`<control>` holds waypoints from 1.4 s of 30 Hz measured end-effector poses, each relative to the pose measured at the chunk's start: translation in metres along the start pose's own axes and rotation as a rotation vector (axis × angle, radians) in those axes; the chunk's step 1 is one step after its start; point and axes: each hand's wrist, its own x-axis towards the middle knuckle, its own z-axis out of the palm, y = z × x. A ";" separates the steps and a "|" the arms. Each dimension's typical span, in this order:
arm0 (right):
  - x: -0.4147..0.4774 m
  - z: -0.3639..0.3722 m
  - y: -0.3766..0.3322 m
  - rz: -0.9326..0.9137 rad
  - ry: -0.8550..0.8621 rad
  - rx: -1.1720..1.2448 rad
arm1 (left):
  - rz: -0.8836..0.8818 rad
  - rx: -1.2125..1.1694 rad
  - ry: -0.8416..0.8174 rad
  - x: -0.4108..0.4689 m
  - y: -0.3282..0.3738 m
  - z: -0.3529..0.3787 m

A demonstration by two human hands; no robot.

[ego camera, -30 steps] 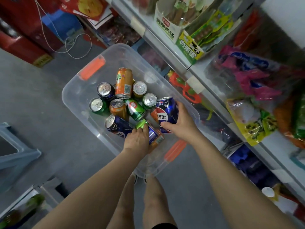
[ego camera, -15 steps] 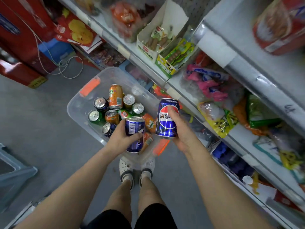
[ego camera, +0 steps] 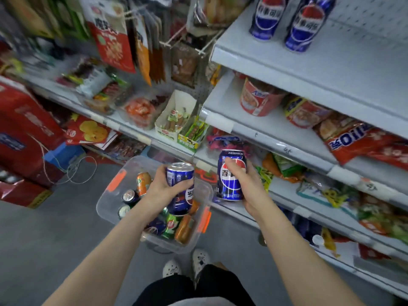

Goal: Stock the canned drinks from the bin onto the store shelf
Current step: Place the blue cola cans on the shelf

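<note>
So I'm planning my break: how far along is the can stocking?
Early. Two blue cola cans already stand on the top shelf. The left hand and right hand each hold another blue can. The clear bin on the floor still holds a pile of orange, green and blue cans.

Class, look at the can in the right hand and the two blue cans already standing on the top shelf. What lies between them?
In the head view, between the held can and the two shelved cans sits one shelf of snacks.
</note>
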 end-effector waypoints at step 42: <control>0.193 -0.197 -0.357 -0.574 0.488 -0.983 | 0.703 0.190 -0.027 0.099 0.311 0.169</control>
